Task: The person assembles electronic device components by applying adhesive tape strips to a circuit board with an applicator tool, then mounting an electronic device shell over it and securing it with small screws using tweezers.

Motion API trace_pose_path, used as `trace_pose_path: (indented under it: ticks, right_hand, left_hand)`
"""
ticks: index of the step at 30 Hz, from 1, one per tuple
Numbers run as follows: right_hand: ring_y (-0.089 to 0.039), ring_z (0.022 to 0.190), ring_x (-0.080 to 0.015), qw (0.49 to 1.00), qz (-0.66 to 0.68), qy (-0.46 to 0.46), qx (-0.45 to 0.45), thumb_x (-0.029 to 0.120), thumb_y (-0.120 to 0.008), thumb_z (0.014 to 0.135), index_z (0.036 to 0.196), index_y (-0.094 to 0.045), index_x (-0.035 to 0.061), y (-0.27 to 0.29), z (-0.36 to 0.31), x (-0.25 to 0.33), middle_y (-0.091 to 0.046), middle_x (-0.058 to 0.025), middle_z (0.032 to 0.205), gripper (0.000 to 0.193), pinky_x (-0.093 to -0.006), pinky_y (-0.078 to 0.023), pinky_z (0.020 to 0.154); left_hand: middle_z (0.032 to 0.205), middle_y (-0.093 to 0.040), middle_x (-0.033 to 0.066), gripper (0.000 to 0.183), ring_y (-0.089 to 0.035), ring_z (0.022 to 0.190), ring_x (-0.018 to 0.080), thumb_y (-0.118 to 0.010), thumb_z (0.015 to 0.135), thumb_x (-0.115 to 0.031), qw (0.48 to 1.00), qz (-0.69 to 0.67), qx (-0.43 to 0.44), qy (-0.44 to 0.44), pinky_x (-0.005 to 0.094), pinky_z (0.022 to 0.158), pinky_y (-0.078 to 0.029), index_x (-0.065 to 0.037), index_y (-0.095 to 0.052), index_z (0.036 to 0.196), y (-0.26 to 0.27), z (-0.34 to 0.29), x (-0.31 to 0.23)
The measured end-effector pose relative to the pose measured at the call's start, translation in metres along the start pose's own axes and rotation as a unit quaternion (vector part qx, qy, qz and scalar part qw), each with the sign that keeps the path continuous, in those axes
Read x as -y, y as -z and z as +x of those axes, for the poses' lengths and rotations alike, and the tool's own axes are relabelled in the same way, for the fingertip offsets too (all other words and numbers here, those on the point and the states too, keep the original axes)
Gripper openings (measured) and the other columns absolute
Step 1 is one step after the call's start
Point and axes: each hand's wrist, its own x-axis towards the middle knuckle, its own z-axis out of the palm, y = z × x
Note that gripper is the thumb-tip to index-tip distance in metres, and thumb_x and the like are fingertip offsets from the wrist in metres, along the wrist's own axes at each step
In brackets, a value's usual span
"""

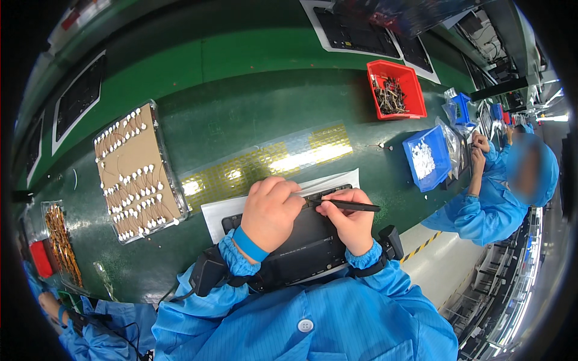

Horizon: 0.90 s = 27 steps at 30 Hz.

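A black flat device [304,246] lies on a white sheet [220,212] in front of me on the green belt. My left hand [271,212] rests curled on its upper edge, fingers pressing near the top. My right hand [348,221] grips a thin black pen-like tool [352,206], held level with its tip pointing toward the left hand's fingertips. Both wrists wear blue sleeves and dark straps.
A clear tray of small white-ended wired parts on brown card [137,171] sits at left. A strip of yellow stickers [265,162] lies behind the device. A red bin [395,89] and a blue bin [426,156] stand at right, where another person in blue [490,201] works.
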Motion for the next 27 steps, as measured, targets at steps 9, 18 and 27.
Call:
trace_pose_path:
  ticks: [9,18,27]
  right_hand:
    - [-0.063,0.074,-0.0182,1.000,-0.018,0.000,0.003,-0.008,-0.061,0.076,0.083,-0.048,-0.0023,0.000,0.000,-0.001,-0.057,-0.0122,0.088,0.016,-0.0273,-0.053,0.069]
    - [-0.062,0.075,-0.0172,0.999,-0.036,0.003,-0.002,-0.007,-0.062,0.076,0.083,-0.049,-0.0024,-0.001,0.001,-0.001,-0.058,-0.0124,0.088,0.015,-0.0267,-0.053,0.068]
    - [-0.061,0.075,-0.0141,0.998,-0.055,0.032,-0.008,-0.006,-0.063,0.075,0.084,-0.050,-0.0016,0.000,0.000,-0.008,-0.060,-0.0111,0.085,0.016,-0.0237,-0.051,0.064]
  left_hand:
    - [0.091,-0.059,0.0043,0.017,-0.053,0.088,0.0247,-0.060,0.060,-0.003,1.000,-0.012,0.015,-0.008,0.0368,0.070,-0.042,-0.010,-0.065,0.074,0.004,0.002,-0.003]
    - [0.092,-0.058,0.0040,0.015,-0.052,0.090,0.0231,-0.060,0.064,-0.011,0.997,0.065,0.032,-0.038,0.0357,0.072,-0.041,-0.011,-0.066,0.077,0.002,0.003,-0.006]
    - [0.092,-0.057,0.0049,0.014,-0.052,0.090,0.0228,-0.060,0.064,-0.014,0.990,0.120,0.040,-0.054,0.0347,0.072,-0.040,-0.009,-0.065,0.076,0.002,0.005,-0.012]
